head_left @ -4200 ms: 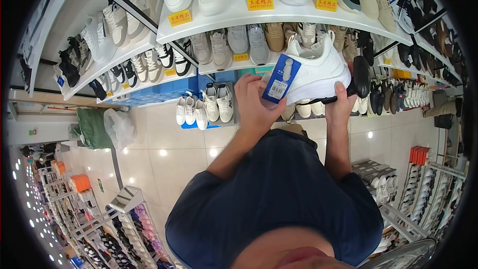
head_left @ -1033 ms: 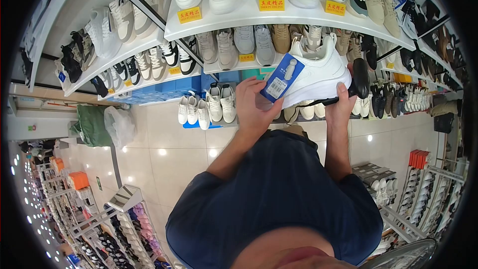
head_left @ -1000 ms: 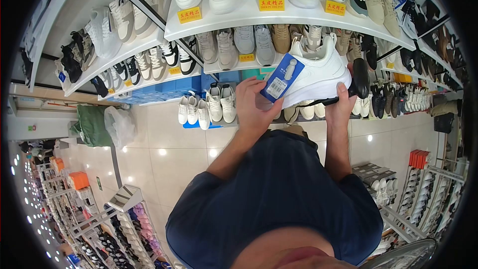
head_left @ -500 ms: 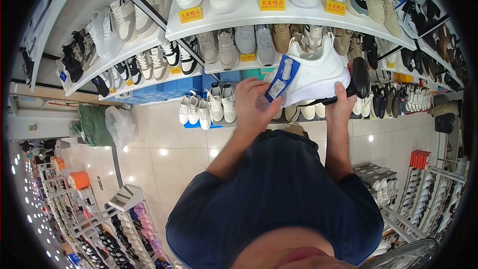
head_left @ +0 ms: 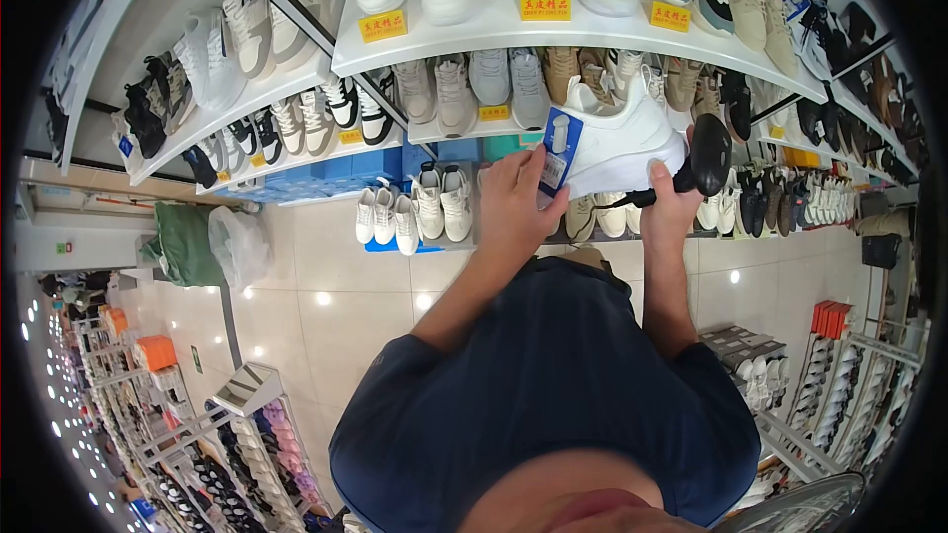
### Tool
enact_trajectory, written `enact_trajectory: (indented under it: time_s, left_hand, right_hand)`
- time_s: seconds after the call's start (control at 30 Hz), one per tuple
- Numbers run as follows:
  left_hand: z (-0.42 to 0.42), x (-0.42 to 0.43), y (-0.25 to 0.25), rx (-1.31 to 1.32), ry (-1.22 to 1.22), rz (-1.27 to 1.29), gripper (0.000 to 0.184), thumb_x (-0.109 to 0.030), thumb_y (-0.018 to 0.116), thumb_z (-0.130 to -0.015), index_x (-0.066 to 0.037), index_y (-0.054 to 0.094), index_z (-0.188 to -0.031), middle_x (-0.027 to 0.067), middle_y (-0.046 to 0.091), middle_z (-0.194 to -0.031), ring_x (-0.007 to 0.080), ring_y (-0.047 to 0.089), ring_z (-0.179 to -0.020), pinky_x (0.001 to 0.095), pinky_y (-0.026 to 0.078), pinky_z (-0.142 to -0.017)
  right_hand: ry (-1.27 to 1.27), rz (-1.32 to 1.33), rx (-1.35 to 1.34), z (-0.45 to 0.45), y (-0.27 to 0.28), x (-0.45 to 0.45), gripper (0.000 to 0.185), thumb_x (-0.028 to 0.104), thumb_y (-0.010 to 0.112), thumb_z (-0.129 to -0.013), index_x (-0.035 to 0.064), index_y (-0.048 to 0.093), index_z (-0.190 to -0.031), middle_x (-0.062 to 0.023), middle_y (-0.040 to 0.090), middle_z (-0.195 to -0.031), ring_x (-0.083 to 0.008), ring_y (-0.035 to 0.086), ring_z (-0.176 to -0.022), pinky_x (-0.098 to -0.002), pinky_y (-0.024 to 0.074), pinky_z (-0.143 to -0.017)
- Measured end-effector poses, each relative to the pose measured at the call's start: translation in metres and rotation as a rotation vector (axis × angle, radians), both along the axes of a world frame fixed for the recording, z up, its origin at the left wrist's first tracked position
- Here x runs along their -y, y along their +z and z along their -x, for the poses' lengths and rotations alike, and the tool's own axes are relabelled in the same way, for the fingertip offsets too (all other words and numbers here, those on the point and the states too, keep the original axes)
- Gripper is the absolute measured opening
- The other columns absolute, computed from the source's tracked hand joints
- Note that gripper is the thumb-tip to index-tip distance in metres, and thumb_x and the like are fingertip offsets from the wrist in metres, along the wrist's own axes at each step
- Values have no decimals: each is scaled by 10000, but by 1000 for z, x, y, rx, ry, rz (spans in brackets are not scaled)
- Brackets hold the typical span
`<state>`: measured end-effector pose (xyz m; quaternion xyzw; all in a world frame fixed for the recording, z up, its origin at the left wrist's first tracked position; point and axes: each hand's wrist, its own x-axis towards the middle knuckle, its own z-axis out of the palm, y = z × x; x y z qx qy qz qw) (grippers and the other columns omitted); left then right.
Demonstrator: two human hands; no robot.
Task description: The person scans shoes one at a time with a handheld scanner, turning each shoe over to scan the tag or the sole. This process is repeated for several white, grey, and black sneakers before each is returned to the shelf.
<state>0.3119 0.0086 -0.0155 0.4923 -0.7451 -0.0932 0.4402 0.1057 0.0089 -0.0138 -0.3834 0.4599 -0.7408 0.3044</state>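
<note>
A white sneaker [head_left: 624, 151] is held up in front of the shelves, its toe end to the left and its heel to the right. A blue tag [head_left: 561, 146] with a white label hangs against its front. My left hand [head_left: 518, 192] is closed around the toe end, fingers at the tag's edge; the toe is hidden behind it. My right hand [head_left: 671, 205] grips the lower heel side, thumb on the sole edge. Against that hand is a rounded black object [head_left: 710, 155] with a strap; I cannot tell its kind.
A white shelf [head_left: 474, 42] carries white sneakers and yellow price cards [head_left: 545, 7]. More shoes stand on the lower shelf. Several white shoes [head_left: 428, 205] stand near the floor to the left. A green bag [head_left: 188, 245] and a clear plastic bag [head_left: 240, 249] lie farther left.
The sneaker and tag have tilted slightly and shifted a little left. My left hand's fingers have drawn closer together at the tag's lower edge. My right hand has moved slightly left.
</note>
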Motion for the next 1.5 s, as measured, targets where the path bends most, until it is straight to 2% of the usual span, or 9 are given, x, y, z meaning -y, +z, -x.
enact_trajectory:
  time_s: [0.37, 0.43, 0.53, 0.73, 0.9, 1.17, 1.27, 1.37, 1.5]
  left_hand:
    - [-12, 3, 3, -106, -99, -46, 217, -96, 667, -880, 42, 680, -1046, 161, 692, -851, 269, 679, -725, 374, 548, -693]
    - [-18, 3, 11, -446, -91, -608, 251, -167, 615, -965, 68, 673, -1030, 164, 705, -838, 197, 689, -683, 327, 563, -656]
    - [-25, 11, 11, -869, -233, -771, 305, -183, 537, -1027, 92, 669, -1003, 131, 712, -840, 156, 700, -739, 299, 589, -661]
    - [-28, 12, 4, -1037, -314, -821, 363, -226, 516, -1041, 104, 662, -1010, 159, 710, -907, 197, 708, -747, 334, 610, -703]
    - [-28, 13, 4, -1071, -319, -839, 362, -224, 508, -1043, 104, 659, -1022, 161, 709, -908, 208, 710, -760, 349, 607, -722]
    - [-35, 17, 0, -1078, -331, -824, 353, -217, 507, -1039, 97, 669, -1018, 152, 711, -907, 207, 709, -779, 346, 594, -736]
    - [-49, 21, -8, -858, -262, -710, 325, -205, 548, -993, 85, 684, -1048, 145, 728, -926, 199, 704, -810, 326, 562, -776]
    - [-57, 25, -14, -616, -4, -533, 341, -215, 607, -943, 56, 665, -1142, 155, 724, -1026, 205, 693, -919, 331, 533, -845]
    - [-76, 31, -45, -581, -289, -713, 605, -280, 677, -895, 21, 500, -1389, 160, 614, -1298, 216, 619, -1121, 336, 489, -942]
  right_hand:
    - [-83, -56, -119, -3, 2, 1, 744, 3, 800, -749, -20, 440, -1400, -92, 509, -1334, -212, 491, -1213, -346, 349, -1083]
    - [-82, -83, -132, -1, -4, 2, 747, 12, 809, -744, -20, 443, -1395, -91, 512, -1325, -210, 494, -1201, -343, 356, -1074]
    - [-79, -106, -142, -2, -10, 4, 750, 30, 825, -737, -19, 448, -1384, -87, 515, -1309, -206, 497, -1179, -337, 365, -1057]
    - [-67, -116, -160, -6, -5, 4, 748, -4, 779, -760, -14, 414, -1413, -100, 491, -1355, -213, 480, -1222, -347, 347, -1079]
    - [-49, -134, -188, -6, -6, 7, 758, -50, 729, -785, -12, 377, -1456, -117, 467, -1421, -221, 463, -1281, -358, 318, -1119]
    - [-49, -158, -124, -4, -13, 13, 739, 31, 826, -735, -14, 450, -1370, -79, 509, -1279, -195, 495, -1151, -333, 373, -1039]
    - [-36, -78, -107, -6, -3, 14, 748, 7, 778, -755, -13, 423, -1413, -98, 499, -1347, -210, 493, -1212, -344, 361, -1073]
    - [142, -31, 127, 3, -2, 19, 757, -19, 719, -769, -11, 392, -1452, -109, 474, -1421, -228, 479, -1274, -358, 340, -1106]
    - [325, -89, 240, 12, 4, 28, 820, 131, 714, -757, -8, 346, -1478, -144, 435, -1482, -289, 476, -1330, -421, 394, -1119]
